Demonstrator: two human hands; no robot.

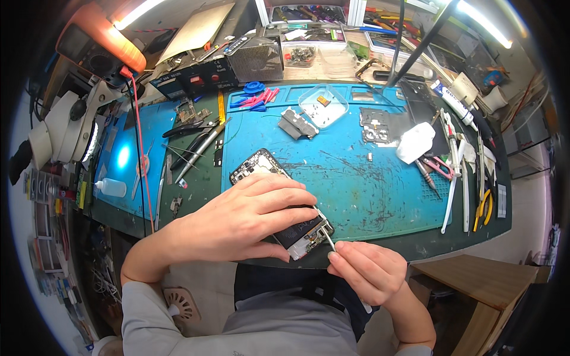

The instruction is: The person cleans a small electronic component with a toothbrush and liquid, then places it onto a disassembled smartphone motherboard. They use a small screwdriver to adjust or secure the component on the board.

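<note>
An opened smartphone (298,235), its black battery and bare inner parts showing, lies tilted at the near edge of the blue mat. My left hand (252,210) reaches across its middle, fingers over the far side and thumb at the near edge, holding it. Much of the phone's middle is hidden under that hand. In my right hand (371,272), a thin pale stick-like tool (328,238) is pinched between thumb and fingers. Its tip meets the phone's lower right end, by the small connectors; a white end pokes out below the hand.
Around the blue mat (356,196) are a clear tray (323,105) of small parts, metal phone parts (298,123) and a white crumpled piece (415,142). Pliers (484,207) and tweezers lie right. A multimeter (101,50) and lit lamp (77,121) stand left.
</note>
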